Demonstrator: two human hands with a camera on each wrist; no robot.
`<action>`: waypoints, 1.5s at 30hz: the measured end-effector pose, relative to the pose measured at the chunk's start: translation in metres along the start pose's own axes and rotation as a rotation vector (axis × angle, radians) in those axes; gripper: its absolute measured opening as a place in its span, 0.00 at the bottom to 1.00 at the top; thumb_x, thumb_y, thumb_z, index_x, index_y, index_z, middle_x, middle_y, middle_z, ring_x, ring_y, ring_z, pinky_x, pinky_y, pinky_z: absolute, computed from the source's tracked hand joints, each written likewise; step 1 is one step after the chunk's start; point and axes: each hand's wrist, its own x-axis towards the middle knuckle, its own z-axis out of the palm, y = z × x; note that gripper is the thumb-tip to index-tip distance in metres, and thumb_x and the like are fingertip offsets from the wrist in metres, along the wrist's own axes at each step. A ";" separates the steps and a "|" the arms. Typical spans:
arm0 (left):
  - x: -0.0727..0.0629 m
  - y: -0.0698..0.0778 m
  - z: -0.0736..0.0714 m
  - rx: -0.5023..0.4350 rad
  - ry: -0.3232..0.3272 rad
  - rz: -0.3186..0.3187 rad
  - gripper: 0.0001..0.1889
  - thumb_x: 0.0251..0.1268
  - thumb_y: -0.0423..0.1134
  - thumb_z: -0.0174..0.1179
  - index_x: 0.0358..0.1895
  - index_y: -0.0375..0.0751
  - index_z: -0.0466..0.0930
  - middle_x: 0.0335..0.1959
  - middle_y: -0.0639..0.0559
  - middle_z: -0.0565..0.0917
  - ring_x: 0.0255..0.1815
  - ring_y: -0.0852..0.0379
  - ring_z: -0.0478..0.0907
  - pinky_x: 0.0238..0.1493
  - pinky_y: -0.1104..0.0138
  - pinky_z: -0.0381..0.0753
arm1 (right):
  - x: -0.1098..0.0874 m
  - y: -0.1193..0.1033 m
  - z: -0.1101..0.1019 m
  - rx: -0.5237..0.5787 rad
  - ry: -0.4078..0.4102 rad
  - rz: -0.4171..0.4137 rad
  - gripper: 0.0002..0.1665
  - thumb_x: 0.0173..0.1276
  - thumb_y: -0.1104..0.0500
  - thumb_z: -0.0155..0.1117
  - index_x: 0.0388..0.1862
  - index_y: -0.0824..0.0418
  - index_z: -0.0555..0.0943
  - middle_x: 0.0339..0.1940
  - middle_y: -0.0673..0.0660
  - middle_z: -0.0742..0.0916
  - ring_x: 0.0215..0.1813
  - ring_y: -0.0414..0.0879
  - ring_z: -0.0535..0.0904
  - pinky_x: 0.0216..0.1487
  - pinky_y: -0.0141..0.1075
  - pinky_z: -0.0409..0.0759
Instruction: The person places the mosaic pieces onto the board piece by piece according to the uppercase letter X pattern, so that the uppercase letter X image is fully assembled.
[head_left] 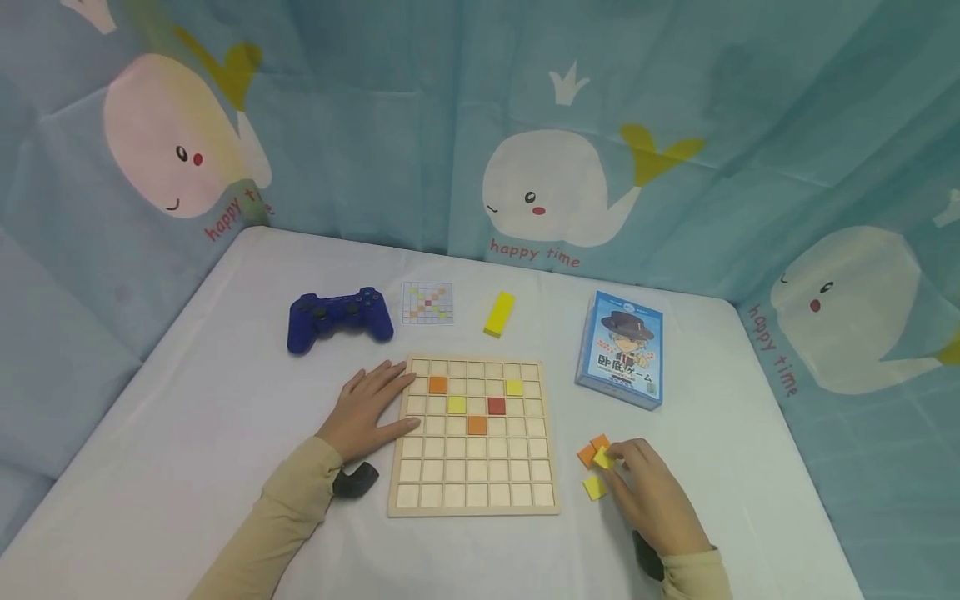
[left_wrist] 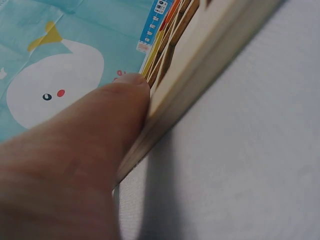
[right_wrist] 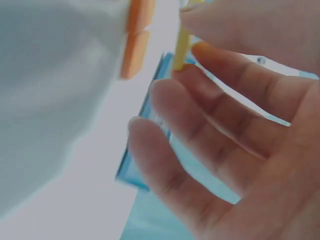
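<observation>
My left hand [head_left: 369,410] rests at the left edge of a wooden grid board [head_left: 473,504], fingers straight and the thumb [left_wrist: 125,95] against its rim. Five cells hold tiles, among them an orange tile [head_left: 438,385], a yellow tile [head_left: 513,387] and a red tile [head_left: 497,406]. Right of the board, my right hand [head_left: 651,492] pinches a yellow tile [right_wrist: 181,47] between thumb and fingertips. Beside it on the table lie two orange tiles [right_wrist: 135,55] and another yellow tile [head_left: 595,487].
Behind the board lie a blue game controller [head_left: 339,317], a small printed pattern card [head_left: 427,303] and a yellow bar [head_left: 499,314]. A blue boxed game [head_left: 621,350] sits to the back right. A whale-print curtain [head_left: 375,167] hangs behind the white table.
</observation>
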 end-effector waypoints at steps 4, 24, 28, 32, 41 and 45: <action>0.000 0.001 0.000 0.004 0.000 0.005 0.39 0.60 0.63 0.58 0.72 0.48 0.63 0.74 0.48 0.60 0.77 0.45 0.50 0.76 0.46 0.40 | 0.016 -0.010 -0.003 0.012 0.028 -0.113 0.20 0.54 0.65 0.74 0.44 0.58 0.77 0.41 0.49 0.80 0.42 0.38 0.79 0.41 0.35 0.83; 0.000 0.002 0.001 0.000 -0.003 -0.005 0.39 0.60 0.63 0.58 0.72 0.48 0.63 0.74 0.48 0.60 0.77 0.45 0.50 0.76 0.47 0.40 | 0.089 -0.093 0.027 -0.028 -0.063 -0.482 0.16 0.55 0.65 0.72 0.41 0.57 0.79 0.42 0.49 0.82 0.40 0.40 0.81 0.39 0.31 0.83; 0.000 0.002 0.000 0.000 -0.003 -0.005 0.39 0.60 0.63 0.58 0.72 0.48 0.63 0.75 0.48 0.60 0.77 0.45 0.50 0.76 0.47 0.40 | 0.093 -0.105 0.035 -0.020 -0.096 -0.528 0.15 0.58 0.63 0.71 0.43 0.55 0.78 0.42 0.48 0.81 0.39 0.39 0.80 0.40 0.29 0.82; 0.000 0.002 0.000 0.003 0.001 0.000 0.39 0.60 0.62 0.59 0.71 0.48 0.63 0.74 0.48 0.60 0.76 0.45 0.50 0.76 0.47 0.41 | 0.094 -0.115 0.043 -0.007 -0.125 -0.561 0.12 0.61 0.60 0.70 0.42 0.55 0.79 0.40 0.48 0.81 0.38 0.39 0.80 0.41 0.28 0.82; 0.000 0.004 -0.002 -0.001 -0.003 -0.001 0.39 0.60 0.62 0.58 0.71 0.48 0.63 0.74 0.48 0.60 0.76 0.45 0.50 0.75 0.47 0.41 | 0.093 -0.124 0.056 -0.034 -0.152 -0.603 0.07 0.65 0.58 0.66 0.41 0.54 0.81 0.39 0.46 0.82 0.38 0.38 0.82 0.40 0.28 0.82; 0.000 0.004 -0.002 -0.003 -0.004 -0.001 0.39 0.60 0.62 0.59 0.71 0.48 0.63 0.74 0.47 0.60 0.76 0.45 0.50 0.75 0.47 0.41 | 0.092 -0.126 0.058 -0.040 -0.174 -0.600 0.06 0.66 0.58 0.65 0.42 0.53 0.81 0.40 0.46 0.82 0.39 0.38 0.81 0.42 0.29 0.82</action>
